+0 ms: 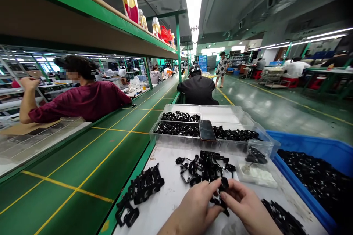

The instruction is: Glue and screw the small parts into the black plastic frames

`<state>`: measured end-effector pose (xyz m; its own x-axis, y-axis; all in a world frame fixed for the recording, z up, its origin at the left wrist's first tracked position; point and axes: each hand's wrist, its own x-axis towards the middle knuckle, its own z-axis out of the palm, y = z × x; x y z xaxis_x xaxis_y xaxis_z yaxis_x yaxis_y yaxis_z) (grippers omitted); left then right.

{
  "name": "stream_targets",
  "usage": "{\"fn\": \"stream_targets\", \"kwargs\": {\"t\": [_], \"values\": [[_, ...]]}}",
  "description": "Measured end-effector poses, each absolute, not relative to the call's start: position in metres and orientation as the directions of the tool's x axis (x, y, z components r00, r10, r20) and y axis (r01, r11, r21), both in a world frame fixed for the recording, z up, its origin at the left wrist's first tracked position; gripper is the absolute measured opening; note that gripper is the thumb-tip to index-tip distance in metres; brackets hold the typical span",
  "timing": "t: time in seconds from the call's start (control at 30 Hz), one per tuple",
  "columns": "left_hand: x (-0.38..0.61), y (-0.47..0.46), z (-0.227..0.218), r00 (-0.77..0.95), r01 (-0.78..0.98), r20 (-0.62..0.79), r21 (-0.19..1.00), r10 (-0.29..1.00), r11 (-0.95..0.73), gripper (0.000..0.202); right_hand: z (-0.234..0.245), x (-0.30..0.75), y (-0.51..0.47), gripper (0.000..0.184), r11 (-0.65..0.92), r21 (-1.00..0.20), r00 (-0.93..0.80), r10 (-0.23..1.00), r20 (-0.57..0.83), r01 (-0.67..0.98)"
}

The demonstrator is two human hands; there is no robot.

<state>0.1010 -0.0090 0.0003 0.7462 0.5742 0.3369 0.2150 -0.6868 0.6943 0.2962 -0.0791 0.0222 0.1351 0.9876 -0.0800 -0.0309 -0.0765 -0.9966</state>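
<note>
My left hand (197,205) and my right hand (244,203) come together over the white worktop (168,213). Between their fingertips they grip a small black plastic part (219,200), partly hidden by the fingers. Just beyond it lies a loose heap of black plastic frames (211,163). To the left, a row of similar black parts (147,183) sits near the worktop's edge, and another pile (282,216) lies right of my right hand. A shallow clear dish with pale contents (257,174) stands beyond my right hand.
A clear divided tray (179,141) of black pieces, a phone (206,130) resting on it, stands behind the heap. At right is a blue bin (335,150) of black parts. A green conveyor belt (91,165) runs along the left; a person in maroon (82,99) sits across it.
</note>
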Motion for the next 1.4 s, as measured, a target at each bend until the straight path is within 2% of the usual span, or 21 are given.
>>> {"fn": "stream_targets", "kwargs": {"t": [0.13, 0.33, 0.53, 0.77, 0.97, 1.2, 1.4], "values": [[0.100, -0.010, 0.005, 0.765, 0.247, 0.267, 0.718, 0.586, -0.651, 0.079, 0.017, 0.296, -0.080, 0.039, -0.067, -0.998, 0.172, 0.983, -0.070, -0.021], [0.100, -0.011, 0.004, 0.769, 0.226, 0.289, 0.711, 0.570, -0.666, 0.079, 0.017, 0.294, -0.081, 0.045, -0.057, -0.998, 0.202, 0.978, -0.056, 0.003], [0.101, -0.010, 0.004, 0.764, 0.201, 0.337, 0.686, 0.550, -0.699, 0.076, 0.015, 0.296, -0.082, 0.043, -0.063, -0.998, 0.224, 0.972, -0.065, -0.016], [0.104, -0.011, 0.002, 0.689, 0.144, 0.464, 0.665, 0.556, -0.733, 0.062, 0.007, 0.304, -0.080, 0.041, -0.100, -0.992, 0.167, 0.982, -0.086, 0.082], [0.104, -0.011, 0.002, 0.667, 0.112, 0.484, 0.687, 0.567, -0.718, 0.064, 0.008, 0.308, -0.081, 0.045, -0.118, -0.982, 0.127, 0.987, -0.099, 0.149], [0.103, -0.011, 0.008, 0.724, 0.156, 0.405, 0.693, 0.558, -0.704, 0.066, 0.015, 0.305, -0.084, 0.047, -0.128, -0.976, 0.135, 0.985, -0.105, 0.178], [0.101, -0.013, 0.013, 0.738, 0.179, 0.355, 0.717, 0.574, -0.674, 0.065, 0.035, 0.296, -0.084, 0.041, -0.110, -0.985, 0.150, 0.984, -0.091, 0.129]]}}
